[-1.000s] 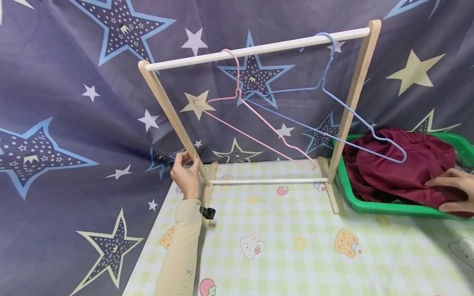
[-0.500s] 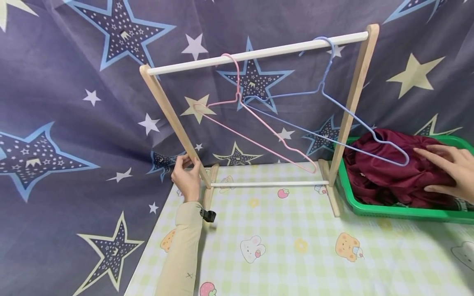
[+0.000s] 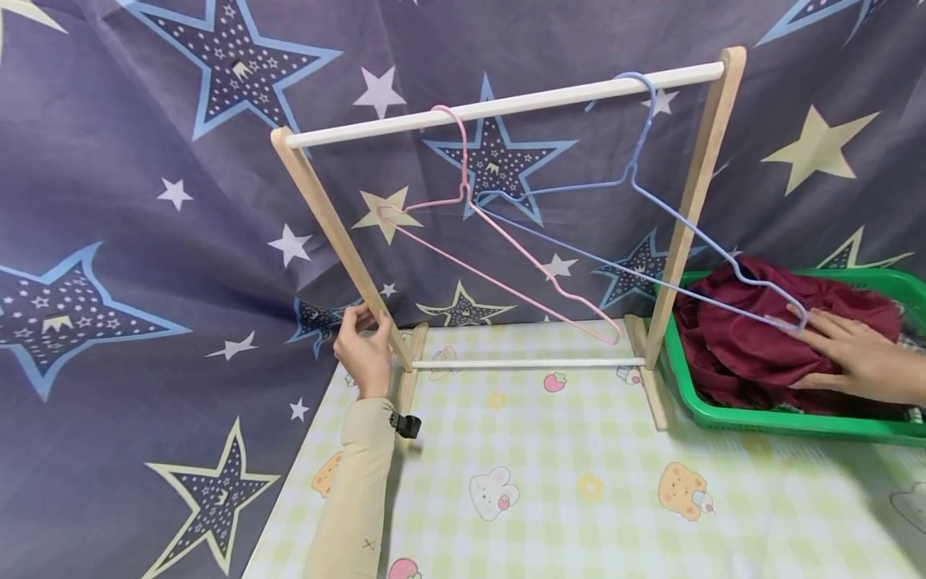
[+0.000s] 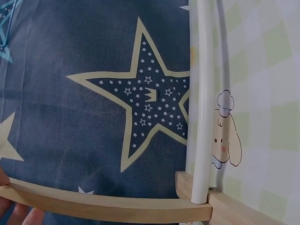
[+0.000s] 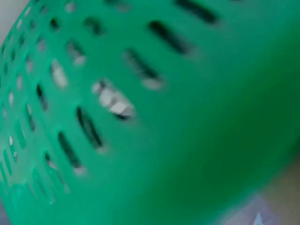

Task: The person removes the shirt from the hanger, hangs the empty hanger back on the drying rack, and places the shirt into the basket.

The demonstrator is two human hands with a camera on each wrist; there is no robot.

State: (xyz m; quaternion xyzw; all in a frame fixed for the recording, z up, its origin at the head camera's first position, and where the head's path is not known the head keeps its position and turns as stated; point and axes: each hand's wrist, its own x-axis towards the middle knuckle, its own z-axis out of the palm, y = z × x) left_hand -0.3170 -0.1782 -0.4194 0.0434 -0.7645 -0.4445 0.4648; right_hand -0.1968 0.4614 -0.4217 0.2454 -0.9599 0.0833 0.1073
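Note:
A small clothes rack (image 3: 325, 217) with wooden sides and white bars stands on the table. My left hand (image 3: 365, 354) pinches its left upright low down, thumb on one side and fingers on the other; in the left wrist view, fingertips (image 4: 33, 218) show beside the wood. From the top bar hang a pink hanger (image 3: 465, 153) and a blue hanger (image 3: 640, 145). My right hand (image 3: 864, 362) lies with fingers spread over a maroon cloth garment (image 3: 752, 342) in a green basket (image 3: 796, 420). Its fingertips overlap the blue hanger's right end; contact cannot be told.
A checked tablecloth (image 3: 579, 450) with cartoon prints covers the table. Behind the rack hangs a dark star-patterned curtain (image 3: 239, 201). The basket's slotted green wall (image 5: 164, 150) fills most of the right wrist view, blurred.
My right hand lifted off the garment's front edge, moved left and came down over its middle, near the blue hanger's end. My left hand keeps its grip on the upright.

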